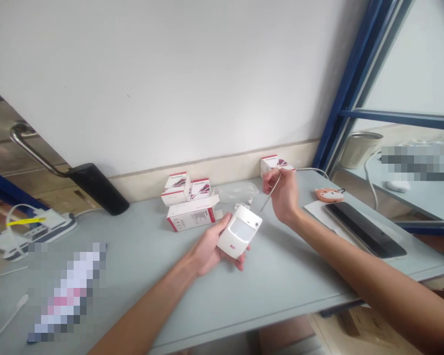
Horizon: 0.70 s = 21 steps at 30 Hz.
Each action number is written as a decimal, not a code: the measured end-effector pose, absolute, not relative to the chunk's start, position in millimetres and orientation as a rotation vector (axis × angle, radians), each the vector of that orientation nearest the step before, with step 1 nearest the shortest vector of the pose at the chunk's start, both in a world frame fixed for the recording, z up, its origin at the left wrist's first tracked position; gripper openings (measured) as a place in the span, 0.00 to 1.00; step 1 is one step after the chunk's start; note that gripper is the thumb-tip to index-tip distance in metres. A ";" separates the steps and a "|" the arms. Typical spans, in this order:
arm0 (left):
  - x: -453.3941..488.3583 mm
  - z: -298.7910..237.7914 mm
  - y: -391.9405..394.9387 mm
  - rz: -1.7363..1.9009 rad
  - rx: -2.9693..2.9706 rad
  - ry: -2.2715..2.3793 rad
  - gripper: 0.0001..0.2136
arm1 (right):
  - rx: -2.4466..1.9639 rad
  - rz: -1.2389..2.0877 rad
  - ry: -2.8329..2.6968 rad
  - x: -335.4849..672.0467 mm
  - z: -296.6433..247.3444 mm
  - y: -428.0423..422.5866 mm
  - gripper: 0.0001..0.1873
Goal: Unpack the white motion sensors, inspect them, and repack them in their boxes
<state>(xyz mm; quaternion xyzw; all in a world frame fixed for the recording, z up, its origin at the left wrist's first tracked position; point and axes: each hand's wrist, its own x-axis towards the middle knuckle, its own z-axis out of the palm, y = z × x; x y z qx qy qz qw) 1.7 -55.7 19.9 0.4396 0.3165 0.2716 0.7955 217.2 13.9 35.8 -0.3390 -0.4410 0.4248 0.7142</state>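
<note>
My left hand is wrapped around a white plastic sensor unit with a frosted window, held a little above the pale grey table. From the unit's upper right corner a thin metal antenna runs up and right. My right hand pinches the far end of that antenna between its fingertips. Just behind the unit lie a small white part and a clear plastic bag.
Three red-and-white boxes lie behind my hands and one more box stands by the wall. A black tablet and an orange fox-shaped item lie at right. A power strip and a black chair arm are at left.
</note>
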 end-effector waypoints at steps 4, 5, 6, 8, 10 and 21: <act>3.4 19.1 -54.9 0.634 0.890 0.714 0.28 | -0.769 1.005 -1.062 203.0 19.3 6.6 0.24; 3.8 18.3 -54.5 0.658 0.875 0.724 0.28 | -0.771 1.042 -1.094 200.3 15.4 5.4 0.24; 4.1 17.4 -54.2 0.682 0.862 0.732 0.28 | -0.772 1.078 -1.121 197.9 12.2 4.0 0.25; 4.6 15.6 -54.0 0.713 0.841 0.741 0.28 | -0.768 1.139 -1.165 193.7 7.9 0.3 0.26; 5.0 14.1 -54.2 0.741 0.822 0.740 0.28 | -0.773 1.184 -1.221 189.8 6.0 -5.8 0.27; 8.4 17.1 -56.3 0.868 0.766 0.692 0.26 | -0.708 1.089 -1.662 193.5 13.9 -19.2 0.28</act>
